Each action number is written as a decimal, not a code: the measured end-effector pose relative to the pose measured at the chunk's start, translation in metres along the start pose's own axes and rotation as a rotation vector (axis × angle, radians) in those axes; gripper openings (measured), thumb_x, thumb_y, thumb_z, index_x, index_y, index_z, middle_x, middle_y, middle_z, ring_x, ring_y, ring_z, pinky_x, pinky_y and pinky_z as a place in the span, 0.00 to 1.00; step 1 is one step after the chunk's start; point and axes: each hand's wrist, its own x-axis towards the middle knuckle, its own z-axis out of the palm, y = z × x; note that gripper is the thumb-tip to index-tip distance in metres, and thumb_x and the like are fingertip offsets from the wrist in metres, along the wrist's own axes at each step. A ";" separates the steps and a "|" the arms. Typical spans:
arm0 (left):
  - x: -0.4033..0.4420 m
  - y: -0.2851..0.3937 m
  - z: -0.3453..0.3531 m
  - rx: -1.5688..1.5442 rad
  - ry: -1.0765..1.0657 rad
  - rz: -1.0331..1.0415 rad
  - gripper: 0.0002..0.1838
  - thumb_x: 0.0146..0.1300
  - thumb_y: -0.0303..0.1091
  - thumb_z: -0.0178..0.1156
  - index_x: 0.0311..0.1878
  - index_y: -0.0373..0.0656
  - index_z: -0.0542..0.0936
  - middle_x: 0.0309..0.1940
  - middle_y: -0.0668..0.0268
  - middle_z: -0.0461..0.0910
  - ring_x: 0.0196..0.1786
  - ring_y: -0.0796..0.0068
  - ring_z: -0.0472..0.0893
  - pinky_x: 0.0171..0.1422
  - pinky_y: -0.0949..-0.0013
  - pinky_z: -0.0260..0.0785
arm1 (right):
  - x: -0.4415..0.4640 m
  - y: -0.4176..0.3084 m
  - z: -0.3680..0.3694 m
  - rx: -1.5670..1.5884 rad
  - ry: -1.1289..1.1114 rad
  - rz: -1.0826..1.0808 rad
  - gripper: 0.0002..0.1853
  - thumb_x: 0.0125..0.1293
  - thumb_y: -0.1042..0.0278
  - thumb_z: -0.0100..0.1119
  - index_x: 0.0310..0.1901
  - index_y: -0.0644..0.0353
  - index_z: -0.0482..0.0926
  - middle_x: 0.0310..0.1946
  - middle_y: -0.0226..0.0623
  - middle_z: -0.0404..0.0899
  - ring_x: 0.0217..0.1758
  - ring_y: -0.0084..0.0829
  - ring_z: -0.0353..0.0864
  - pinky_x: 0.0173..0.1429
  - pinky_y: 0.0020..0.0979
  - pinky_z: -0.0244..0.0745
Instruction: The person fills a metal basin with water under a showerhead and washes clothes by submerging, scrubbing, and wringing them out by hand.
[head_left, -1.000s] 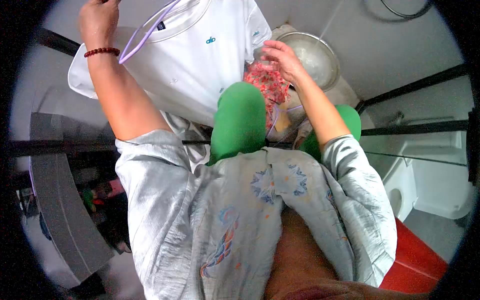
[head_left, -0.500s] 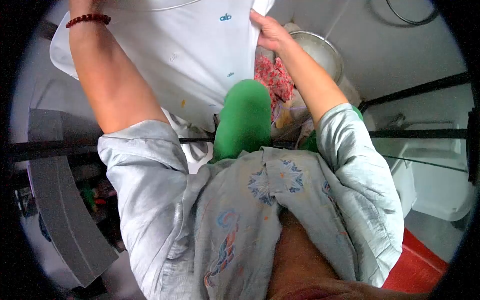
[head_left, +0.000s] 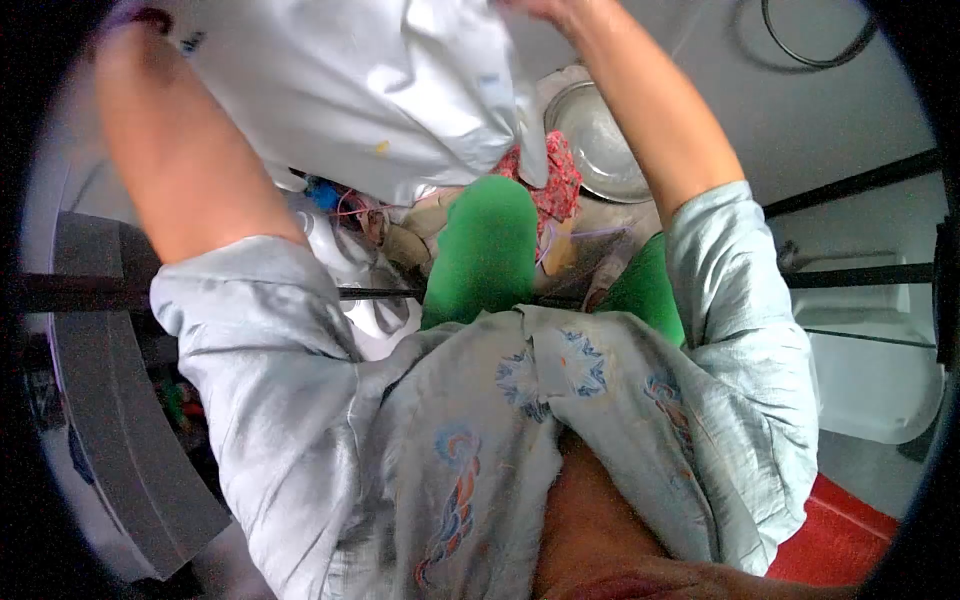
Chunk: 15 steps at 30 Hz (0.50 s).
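A large white cloth with small printed marks hangs in loose folds across the top of the view, its lower edge above my green-clad knee. At the top edge my right hand shows only in part and is smeared by motion, its fingers closed on the cloth's right side. My left forearm reaches up along the cloth's left side to a dark red bead bracelet. The left hand itself lies beyond the frame.
A round metal basin stands beyond my knees, beside a crumpled red patterned cloth. Dark horizontal bars cross the view at both sides. A translucent white tub is at right, a grey strip-like panel at left, something red lower right.
Both arms have moved up and outward, carrying the white cloth higher and folding it. More of the basin and of the items below the cloth now shows.
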 end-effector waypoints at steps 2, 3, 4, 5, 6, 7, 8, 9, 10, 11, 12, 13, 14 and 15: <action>-0.022 -0.032 0.023 -0.002 -0.116 0.021 0.11 0.56 0.32 0.56 0.35 0.31 0.75 0.31 0.52 0.77 0.31 0.70 0.78 0.33 0.70 0.73 | -0.012 0.042 -0.024 -0.694 0.061 0.341 0.24 0.58 0.58 0.54 0.52 0.66 0.66 0.46 0.40 0.73 0.48 0.32 0.73 0.51 0.38 0.69; -0.047 -0.022 0.038 0.056 -0.028 -0.150 0.09 0.48 0.32 0.63 0.25 0.35 0.78 0.15 0.71 0.71 0.20 0.81 0.67 0.24 0.73 0.60 | -0.026 0.050 -0.031 -0.909 -0.028 0.413 0.27 0.57 0.53 0.55 0.51 0.66 0.67 0.46 0.40 0.73 0.46 0.30 0.73 0.46 0.36 0.71; -0.056 -0.029 0.050 0.062 -0.119 -0.285 0.08 0.49 0.32 0.63 0.25 0.35 0.78 0.14 0.71 0.70 0.21 0.82 0.67 0.24 0.74 0.59 | -0.045 0.050 -0.030 -1.276 -0.083 0.427 0.35 0.51 0.41 0.54 0.47 0.69 0.71 0.40 0.50 0.75 0.35 0.40 0.77 0.30 0.37 0.76; -0.072 -0.022 0.055 0.102 -0.234 -0.362 0.10 0.52 0.31 0.59 0.31 0.33 0.77 0.22 0.66 0.74 0.26 0.77 0.72 0.28 0.75 0.64 | -0.045 0.054 -0.039 -1.455 -0.206 0.571 0.33 0.50 0.42 0.55 0.43 0.70 0.74 0.35 0.50 0.76 0.27 0.40 0.78 0.26 0.39 0.75; -0.060 -0.127 0.081 0.051 -0.293 -0.185 0.19 0.50 0.46 0.62 0.38 0.40 0.80 0.31 0.66 0.80 0.32 0.77 0.74 0.38 0.74 0.66 | -0.058 0.055 -0.041 -1.475 -0.157 0.570 0.30 0.50 0.46 0.57 0.39 0.71 0.75 0.30 0.47 0.77 0.23 0.39 0.78 0.24 0.38 0.74; -0.081 -0.128 0.091 -0.012 -0.317 -0.207 0.17 0.51 0.43 0.62 0.38 0.39 0.80 0.28 0.68 0.79 0.29 0.79 0.71 0.36 0.74 0.65 | -0.062 0.059 -0.048 -1.460 -0.086 0.602 0.23 0.54 0.53 0.55 0.38 0.71 0.75 0.25 0.42 0.76 0.23 0.30 0.75 0.25 0.29 0.72; -0.101 -0.115 0.097 -0.039 -0.309 -0.260 0.15 0.51 0.41 0.62 0.35 0.37 0.80 0.25 0.69 0.77 0.28 0.80 0.70 0.33 0.74 0.63 | -0.069 0.050 -0.045 -1.361 0.055 0.561 0.21 0.55 0.55 0.55 0.38 0.70 0.75 0.25 0.41 0.76 0.23 0.29 0.75 0.25 0.28 0.72; -0.113 -0.104 0.100 -0.039 -0.305 -0.265 0.15 0.51 0.41 0.62 0.35 0.37 0.80 0.25 0.69 0.77 0.28 0.80 0.70 0.33 0.74 0.63 | -0.075 0.042 -0.038 -1.257 0.189 0.522 0.19 0.56 0.57 0.54 0.38 0.68 0.75 0.26 0.40 0.75 0.23 0.27 0.75 0.24 0.26 0.72; -0.124 -0.095 0.104 -0.011 -0.361 -0.313 0.14 0.51 0.40 0.62 0.34 0.38 0.80 0.25 0.65 0.78 0.27 0.77 0.72 0.33 0.71 0.65 | -0.077 0.045 -0.038 -1.261 0.182 0.524 0.19 0.56 0.57 0.54 0.38 0.68 0.75 0.26 0.40 0.75 0.23 0.27 0.75 0.24 0.26 0.72; -0.133 -0.087 0.108 0.017 -0.420 -0.359 0.13 0.51 0.39 0.62 0.34 0.38 0.80 0.25 0.61 0.79 0.27 0.74 0.74 0.33 0.68 0.66 | -0.078 0.051 -0.039 -1.123 0.210 0.401 0.18 0.56 0.58 0.54 0.39 0.67 0.74 0.27 0.39 0.75 0.23 0.26 0.75 0.23 0.25 0.72; -0.139 -0.080 0.110 0.016 -0.422 -0.362 0.13 0.51 0.39 0.62 0.34 0.38 0.80 0.25 0.61 0.79 0.27 0.74 0.74 0.33 0.68 0.66 | -0.080 0.056 -0.039 -0.981 0.239 0.281 0.17 0.57 0.59 0.54 0.40 0.65 0.73 0.28 0.38 0.75 0.22 0.25 0.75 0.23 0.25 0.72; -0.143 -0.073 0.113 0.017 -0.450 -0.393 0.13 0.50 0.38 0.62 0.33 0.38 0.80 0.23 0.62 0.78 0.25 0.74 0.73 0.32 0.69 0.65 | -0.086 0.055 -0.024 -0.861 0.151 0.354 0.18 0.57 0.60 0.54 0.45 0.63 0.71 0.29 0.38 0.74 0.21 0.25 0.75 0.23 0.25 0.73; -0.147 -0.066 0.117 0.019 -0.479 -0.422 0.12 0.50 0.37 0.62 0.32 0.37 0.79 0.21 0.63 0.77 0.24 0.75 0.71 0.30 0.69 0.64 | -0.091 0.057 -0.008 -0.734 0.092 0.457 0.25 0.57 0.59 0.55 0.53 0.63 0.65 0.31 0.40 0.74 0.21 0.25 0.75 0.22 0.24 0.74; -0.151 -0.064 0.119 0.016 -0.482 -0.424 0.12 0.50 0.37 0.62 0.32 0.37 0.79 0.21 0.63 0.77 0.24 0.75 0.71 0.30 0.69 0.64 | -0.093 0.067 0.004 -0.546 0.047 0.518 0.34 0.55 0.58 0.57 0.61 0.60 0.54 0.33 0.44 0.74 0.21 0.25 0.76 0.22 0.24 0.74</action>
